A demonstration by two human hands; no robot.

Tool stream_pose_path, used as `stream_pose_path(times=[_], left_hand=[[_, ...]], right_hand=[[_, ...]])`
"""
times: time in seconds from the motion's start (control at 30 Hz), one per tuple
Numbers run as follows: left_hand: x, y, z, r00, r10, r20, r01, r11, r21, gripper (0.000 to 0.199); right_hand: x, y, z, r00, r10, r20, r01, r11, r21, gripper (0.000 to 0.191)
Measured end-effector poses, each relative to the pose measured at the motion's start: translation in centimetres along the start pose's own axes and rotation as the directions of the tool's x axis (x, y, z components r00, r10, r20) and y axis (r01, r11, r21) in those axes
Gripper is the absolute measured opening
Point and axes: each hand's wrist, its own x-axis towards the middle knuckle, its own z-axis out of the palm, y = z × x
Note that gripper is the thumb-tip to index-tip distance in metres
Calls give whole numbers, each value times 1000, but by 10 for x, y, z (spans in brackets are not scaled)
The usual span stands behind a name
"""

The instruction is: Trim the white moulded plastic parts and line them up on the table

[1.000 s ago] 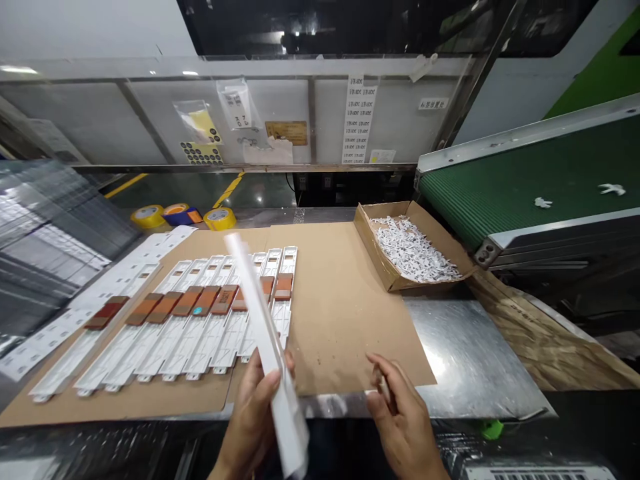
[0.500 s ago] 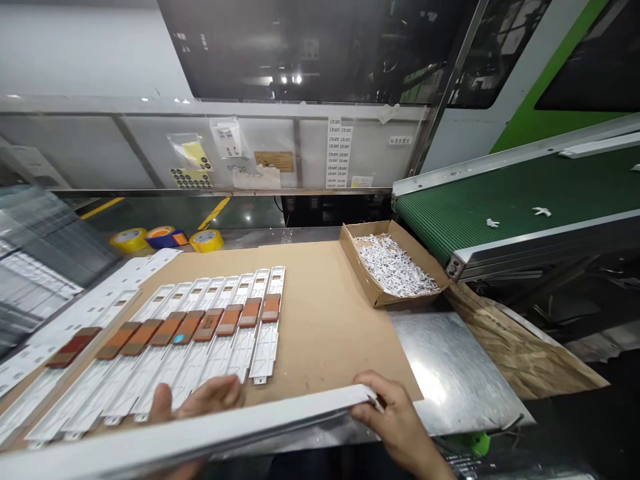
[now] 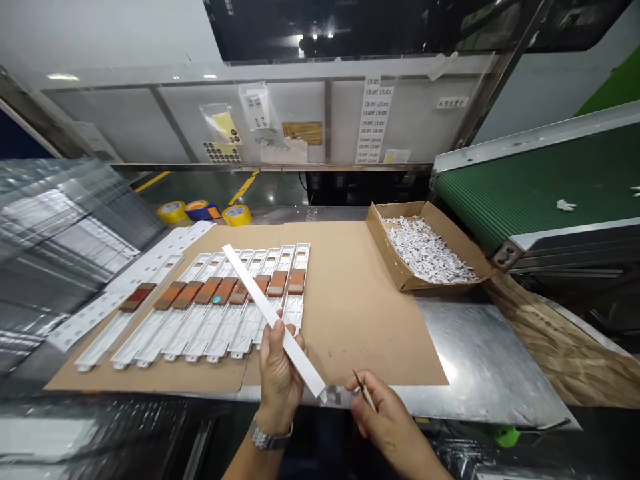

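Observation:
My left hand is closed around a long white plastic strip, tilted with its far end up and to the left. Between the fingers of my right hand is a thin pointed tool with a dark tip; its exact kind is unclear. The tool is a little right of the strip's near end, apart from it. Behind the strip, several white ribbed plastic parts lie side by side, with orange-brown blocks across their middles. Under them is a cardboard sheet.
At the back right stands a cardboard box of small white pieces. A green conveyor belt runs beyond it. Tape rolls sit at the back left. Bare metal tabletop shows at right, brown paper beside it.
The strip has swung from lying across the front to a diagonal, held in my left hand. My right hand has let go of its end and now holds the thin tool. The view has shifted.

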Motion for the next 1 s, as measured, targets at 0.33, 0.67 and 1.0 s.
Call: stream_pose_path(times=[0.33,0.67,1.0], left_hand=[[2,0,-5,998,-58,8,57,997,54,38],[-1,1,-2,997,-71,19,69,993,91,36],[-6,0,1,997,-70,24,67,992,102,38]], right_hand=[[-19,-8,8,953,-280,116,303,863,-404,27],[-15,-1,19,912,-409,-26,277,660,-698,32],[-12,-10,23,879,-476,-33,280,571,-772,37]])
